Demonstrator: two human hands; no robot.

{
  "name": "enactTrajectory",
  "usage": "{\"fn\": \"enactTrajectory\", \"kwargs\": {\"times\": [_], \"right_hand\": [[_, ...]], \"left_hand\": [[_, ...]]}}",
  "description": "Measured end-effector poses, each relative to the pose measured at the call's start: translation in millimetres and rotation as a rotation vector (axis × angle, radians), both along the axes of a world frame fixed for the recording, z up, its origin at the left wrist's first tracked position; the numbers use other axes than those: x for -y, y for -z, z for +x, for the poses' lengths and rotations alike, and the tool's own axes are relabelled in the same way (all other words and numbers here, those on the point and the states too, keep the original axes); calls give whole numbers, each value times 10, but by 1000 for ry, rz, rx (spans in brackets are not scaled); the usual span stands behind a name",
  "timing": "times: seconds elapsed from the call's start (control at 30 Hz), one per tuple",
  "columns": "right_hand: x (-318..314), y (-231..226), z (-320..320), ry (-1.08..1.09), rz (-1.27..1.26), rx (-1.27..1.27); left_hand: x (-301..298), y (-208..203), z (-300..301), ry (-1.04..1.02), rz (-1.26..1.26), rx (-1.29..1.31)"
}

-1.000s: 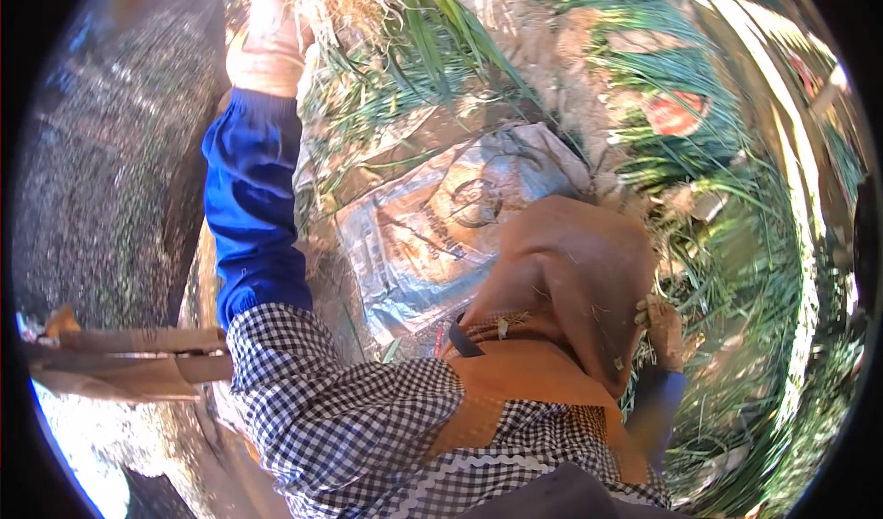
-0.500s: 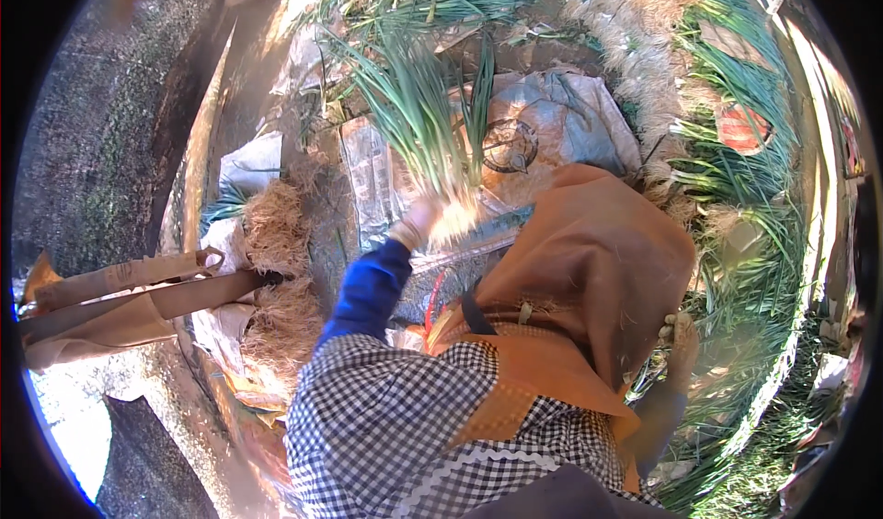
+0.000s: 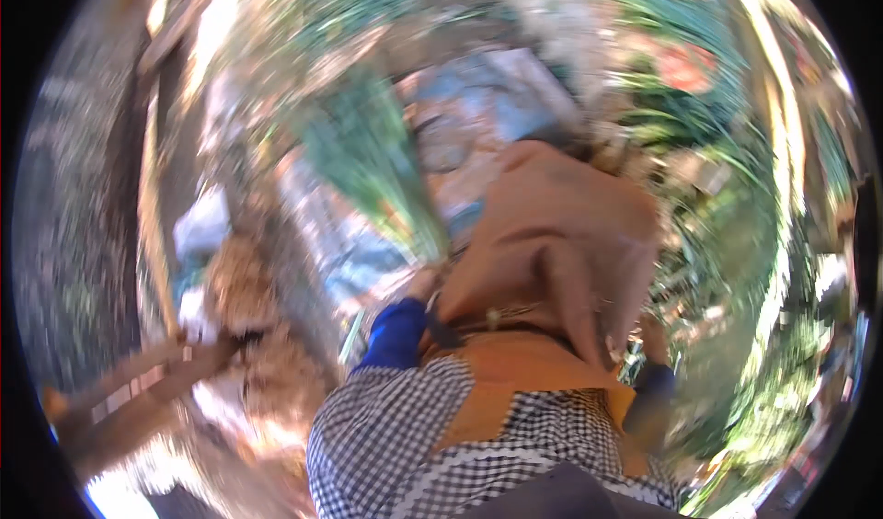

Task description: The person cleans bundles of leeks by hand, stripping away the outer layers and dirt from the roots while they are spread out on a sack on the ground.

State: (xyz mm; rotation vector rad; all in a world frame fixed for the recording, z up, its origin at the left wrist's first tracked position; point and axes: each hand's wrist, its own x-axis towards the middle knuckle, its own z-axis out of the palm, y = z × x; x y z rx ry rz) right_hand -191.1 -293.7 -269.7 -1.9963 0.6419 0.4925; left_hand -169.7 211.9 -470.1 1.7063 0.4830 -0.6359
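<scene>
Head view, left hand (image 3: pixel 424 283) holding green-onion bunch (image 3: pixel 372 156), both blurred, right hand (image 3: pixel 654 338) indistinct, grip unclear

Slanted, fanned-out green onion bunch (image 3: pixel 372 156)

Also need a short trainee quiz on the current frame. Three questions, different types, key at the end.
1. Multiple choice: what is seen beneath the green bunch?
A) bare soil
B) checked cloth
C) blue and orange sack

2. True or false: the bunch's leaves spread toward the brown apron.

3. Fill in: at the bunch's near end is the person's ... .

Key:
1. C
2. False; the leaves spread away from the brown apron.
3. left hand
</scene>
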Motion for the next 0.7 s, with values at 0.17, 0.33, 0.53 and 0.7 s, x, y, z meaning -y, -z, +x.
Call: {"fn": "enactTrajectory", "kwargs": {"times": [0.17,0.33,0.53,0.7], "right_hand": [[613,325,-296,-364,-396,-67],[754,88,119,-394,-538,-108],[1050,215,1851,-486,-891,362],[785,219,3396,189,-686,231]], "left_hand": [[-111,392,-119,-323,33,18],[-533,354,221,-522,-368,-106],[-626,179,-113,88,134,-29],[-605,-139,7,402,368,271]]}}
